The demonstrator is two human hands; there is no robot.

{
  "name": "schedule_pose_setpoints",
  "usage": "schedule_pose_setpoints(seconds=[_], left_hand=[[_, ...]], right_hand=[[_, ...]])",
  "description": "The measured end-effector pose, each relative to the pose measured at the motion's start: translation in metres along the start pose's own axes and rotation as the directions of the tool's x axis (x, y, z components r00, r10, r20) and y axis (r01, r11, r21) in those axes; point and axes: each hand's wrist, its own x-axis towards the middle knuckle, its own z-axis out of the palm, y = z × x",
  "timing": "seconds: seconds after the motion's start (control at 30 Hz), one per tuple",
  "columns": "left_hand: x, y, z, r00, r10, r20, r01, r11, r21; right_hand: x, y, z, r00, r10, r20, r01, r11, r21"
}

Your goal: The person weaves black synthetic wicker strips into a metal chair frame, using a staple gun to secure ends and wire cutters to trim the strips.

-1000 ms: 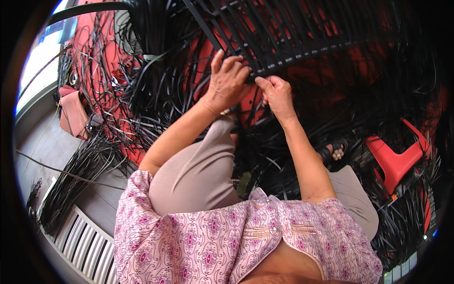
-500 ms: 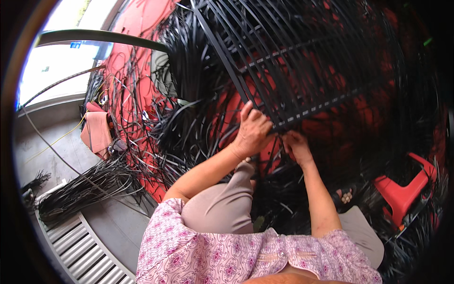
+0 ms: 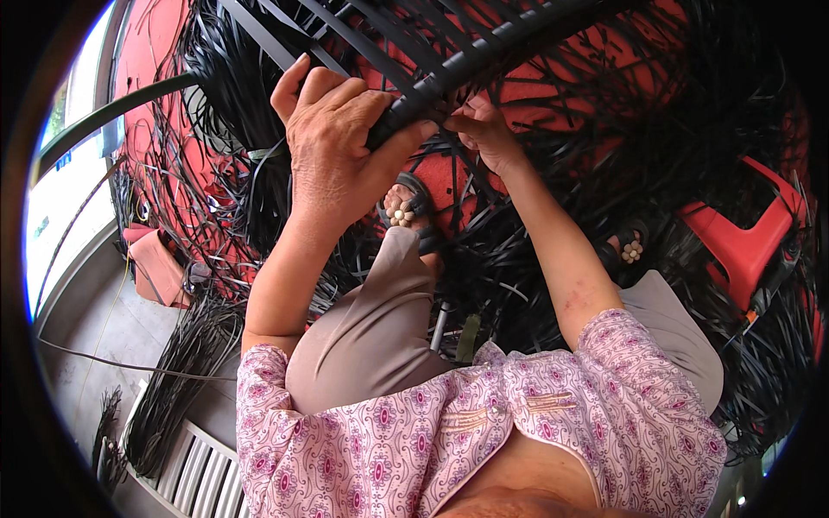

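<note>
A black frame rail, wrapped at intervals with flat black strip, slants across the upper middle. Flat black strips run from it toward the far side. My left hand grips the rail's near left end, its thumb along the near side and its fingers over the top. Close by, under the same rail, my right hand has its fingertips pinched together. Whatever is between those fingertips is too dark and small to make out.
Loose black strips cover much of the red floor mat. A thick strip bundle lies at the far left. At the right stands a red plastic stool. A white slatted rack lies at the lower left, beside another strip bundle.
The frame's near rail has come up closer and tilted more steeply. My left hand has moved left and up with it, and my right hand has shifted up and left beneath the rail.
</note>
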Motion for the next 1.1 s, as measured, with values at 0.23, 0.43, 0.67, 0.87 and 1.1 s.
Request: schedule_pose_setpoints(seconds=[0.23, 0.43, 0.67, 0.87, 1.1], left_hand=[[0.050, 0.033, -0.043, 0.990, 0.126, -0.069, -0.127, 0.992, -0.005], [0.136, 0.117, -0.105, 0.954, 0.267, -0.139, -0.246, 0.958, 0.147], [0.192, 0.221, -0.174, 0.963, 0.193, -0.187, -0.217, 0.969, -0.121], [0.166, 0.235, -0.228, 0.993, -0.099, -0.064, 0.061, 0.892, -0.447], [0.125, 0.114, -0.234, 0.943, -0.331, -0.022, 0.157, 0.505, -0.849]], right_hand=[[-0.025, -0.050, 0.022, 0.986, -0.159, -0.051, 0.156, 0.986, -0.051], [-0.095, -0.141, 0.036, 0.895, -0.427, -0.128, 0.439, 0.893, 0.095], [-0.230, -0.241, 0.034, 0.858, -0.485, -0.171, 0.507, 0.853, 0.125], [-0.294, -0.258, 0.066, 0.831, -0.541, -0.126, 0.548, 0.836, 0.027], [-0.290, -0.259, 0.131, 0.879, -0.476, -0.034, 0.476, 0.879, -0.010]])
